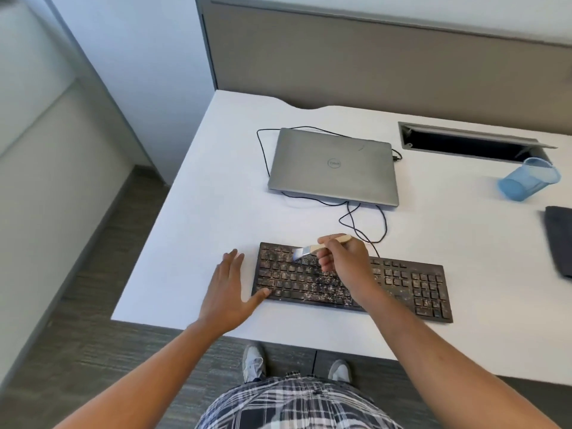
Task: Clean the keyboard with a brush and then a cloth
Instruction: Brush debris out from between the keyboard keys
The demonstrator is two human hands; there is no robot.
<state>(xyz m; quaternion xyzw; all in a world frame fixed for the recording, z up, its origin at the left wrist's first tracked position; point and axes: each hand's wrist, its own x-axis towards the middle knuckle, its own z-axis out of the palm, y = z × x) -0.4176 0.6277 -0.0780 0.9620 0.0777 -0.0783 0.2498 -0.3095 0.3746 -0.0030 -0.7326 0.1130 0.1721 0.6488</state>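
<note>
The right hand holds the brush over the keyboard's upper left; unswept keys run rightward. The left hand, fingers spread, steadies its left end.

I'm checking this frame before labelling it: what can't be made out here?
- Head view: the dark cloth is cut off by the right edge.
- The keyboard middle is hidden under the right hand; key legends are too small and speckled.
- The brush bristles are motion-blurred.
- The tipped blue cup is blurred; contents unclear.
</note>
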